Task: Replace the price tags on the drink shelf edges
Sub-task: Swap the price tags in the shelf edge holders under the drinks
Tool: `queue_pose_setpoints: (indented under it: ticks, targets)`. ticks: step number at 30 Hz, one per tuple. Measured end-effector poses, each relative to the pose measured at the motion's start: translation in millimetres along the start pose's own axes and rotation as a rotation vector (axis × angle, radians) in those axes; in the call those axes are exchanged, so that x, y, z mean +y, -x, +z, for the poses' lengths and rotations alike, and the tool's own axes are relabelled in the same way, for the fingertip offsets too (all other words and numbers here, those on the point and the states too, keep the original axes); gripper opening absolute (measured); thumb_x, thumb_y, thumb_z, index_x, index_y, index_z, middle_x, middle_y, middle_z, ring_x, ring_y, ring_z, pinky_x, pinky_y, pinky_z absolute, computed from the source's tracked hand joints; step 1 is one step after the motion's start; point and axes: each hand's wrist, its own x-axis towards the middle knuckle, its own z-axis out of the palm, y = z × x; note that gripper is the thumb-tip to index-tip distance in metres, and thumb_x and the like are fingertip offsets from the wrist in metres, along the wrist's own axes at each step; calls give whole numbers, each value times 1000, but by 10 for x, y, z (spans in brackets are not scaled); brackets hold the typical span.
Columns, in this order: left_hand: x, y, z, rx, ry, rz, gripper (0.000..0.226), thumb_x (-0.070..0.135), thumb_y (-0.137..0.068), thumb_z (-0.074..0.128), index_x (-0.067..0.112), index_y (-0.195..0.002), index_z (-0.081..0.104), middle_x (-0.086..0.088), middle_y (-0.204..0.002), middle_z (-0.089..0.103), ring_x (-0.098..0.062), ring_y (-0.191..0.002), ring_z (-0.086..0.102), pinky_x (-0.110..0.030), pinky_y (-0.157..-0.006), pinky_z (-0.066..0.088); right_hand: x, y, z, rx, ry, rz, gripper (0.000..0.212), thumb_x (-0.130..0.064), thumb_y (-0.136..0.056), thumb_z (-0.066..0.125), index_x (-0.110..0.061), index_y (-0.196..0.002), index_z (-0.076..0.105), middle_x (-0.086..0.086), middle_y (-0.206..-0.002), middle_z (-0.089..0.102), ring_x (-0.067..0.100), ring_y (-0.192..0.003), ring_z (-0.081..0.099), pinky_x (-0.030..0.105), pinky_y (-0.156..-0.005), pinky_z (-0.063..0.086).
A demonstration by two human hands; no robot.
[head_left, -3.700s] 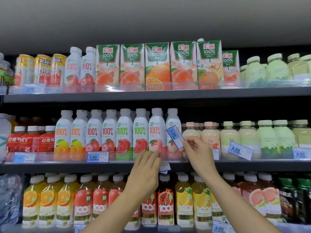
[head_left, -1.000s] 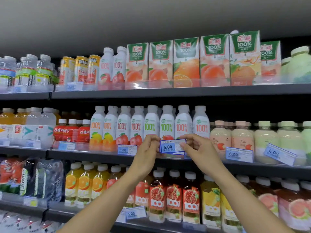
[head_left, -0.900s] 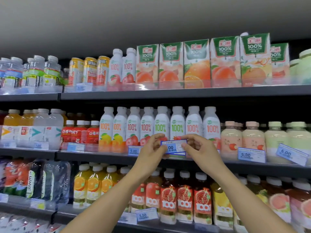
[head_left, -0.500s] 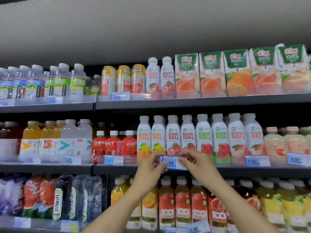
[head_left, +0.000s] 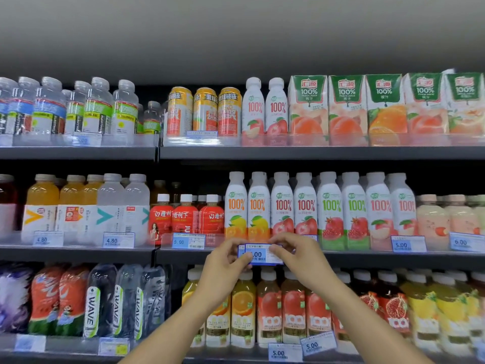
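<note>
A blue and white price tag (head_left: 262,254) reading 5.00 is held flat against the front edge of the middle shelf (head_left: 393,257), below the white 100% juice bottles (head_left: 259,206). My left hand (head_left: 227,261) pinches its left end, thumb over the first digit. My right hand (head_left: 296,254) pinches its right end from above. A second tag edge shows just behind the left end of it.
Other tags sit along the same shelf: a 5.00 tag (head_left: 187,241) to the left, a 5.00 tag (head_left: 406,244) and a 6.00 tag (head_left: 463,242) to the right. Juice cartons (head_left: 346,106) fill the top shelf, bottles (head_left: 267,308) the lower one, with two loose-angled 5.00 tags (head_left: 312,346) below.
Both hands carried the tag leftward along the middle shelf and lowered it onto the shelf edge. My view swung left, bringing water bottles into sight.
</note>
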Motion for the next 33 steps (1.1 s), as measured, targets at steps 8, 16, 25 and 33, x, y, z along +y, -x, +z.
queue_pose_setpoints:
  ticks: [8,16,25,33]
  targets:
    - [108,-76,416,18,-76,41,18,21,-95,66,30,-110,61,7,-98,72,-1,-80,69,-18,-67,54,314,88,-536,137,106,-3,7,-21,-93,65,-24,-97,70,-15,-85,69,-1,-81,62,11,-69,46]
    - [217,-254,1507,-118,-643,486,6,18,-101,50,21,-96,51,3,-98,54,-18,-92,49,-32,-81,43,888,95,-1491,375,13,95,8,-20,-97,58,-20,-90,63,-6,-67,68,-2,-66,63,15,-59,43]
    - [-32,-289,2087,11,-1021,595,37,9,-85,58,13,-122,55,-5,-148,48,-28,-138,41,-47,-111,37,1320,34,-1676,285,-27,65,8,-23,-94,64,-30,-92,68,-9,-84,72,7,-78,68,38,-74,59]
    - [113,-460,2110,41,-1025,603,28,11,-84,56,14,-111,50,-5,-125,51,-30,-116,45,-41,-93,40,1249,-55,-1537,248,94,-121,11,-15,-92,65,-23,-99,70,-16,-89,70,-1,-83,65,26,-78,54]
